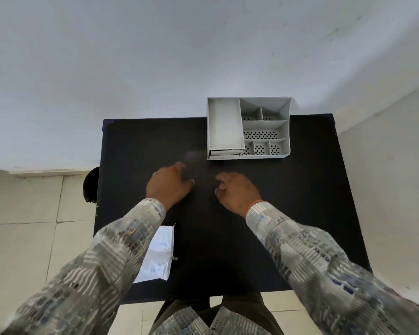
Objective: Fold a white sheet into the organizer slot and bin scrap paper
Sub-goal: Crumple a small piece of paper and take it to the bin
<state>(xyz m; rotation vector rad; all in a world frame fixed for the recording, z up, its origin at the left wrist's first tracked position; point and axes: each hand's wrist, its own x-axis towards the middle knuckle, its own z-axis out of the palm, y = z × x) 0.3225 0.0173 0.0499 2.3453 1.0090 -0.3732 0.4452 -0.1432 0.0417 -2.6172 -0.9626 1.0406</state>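
Observation:
A grey desk organizer [248,128] with several compartments stands at the far right of the black table [300,213]; its tall left slot holds a white sheet. My left hand [167,183] and my right hand [237,189] hover over the middle of the table, palms down, fingers loosely curled, with nothing in either. A white packet with blue print [159,255] lies near the table's front left, partly under my left sleeve.
A dark round object [91,184] sits on the floor beside the table's left edge. A white wall rises behind the table. Tiled floor runs along the left and front sides.

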